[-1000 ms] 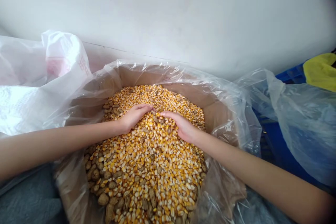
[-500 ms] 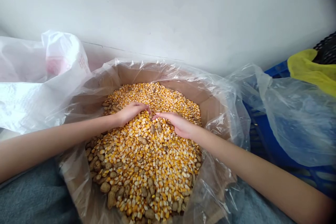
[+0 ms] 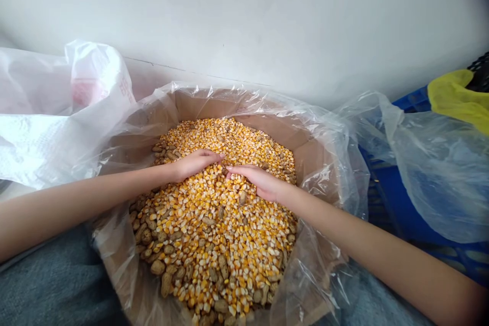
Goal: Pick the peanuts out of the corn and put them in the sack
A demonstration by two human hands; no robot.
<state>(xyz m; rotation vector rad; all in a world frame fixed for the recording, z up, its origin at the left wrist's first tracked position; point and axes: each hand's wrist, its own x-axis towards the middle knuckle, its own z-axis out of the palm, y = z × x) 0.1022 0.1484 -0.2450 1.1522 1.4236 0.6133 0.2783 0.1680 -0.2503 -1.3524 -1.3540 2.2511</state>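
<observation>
Loose yellow and white corn kernels (image 3: 263,232) fill a cardboard box (image 3: 202,107) with a clear plastic liner (image 3: 344,163). Unshelled peanuts (image 3: 166,283) are mixed among them, thickest along the near left side. My left hand (image 3: 195,164) rests on the corn near the middle, back upward, its fingers stretched toward the right. Facing it, my right hand (image 3: 260,181) lies in the corn with fingers pointing left and partly hidden. A small gap separates the fingertips. Kernels and a peanut (image 3: 242,197) lie beside the right hand.
A white plastic sack (image 3: 57,132) stands on the left. To the right, a blue plastic crate (image 3: 397,198) carries a clear plastic bag (image 3: 446,173) and a yellow bag (image 3: 458,97). A white wall (image 3: 244,20) rises behind the box.
The view has shifted slightly, so the box appears a little farther right. Kernels and peanuts between and below my hands have moved toward me; the hands remain close together in the corn.
</observation>
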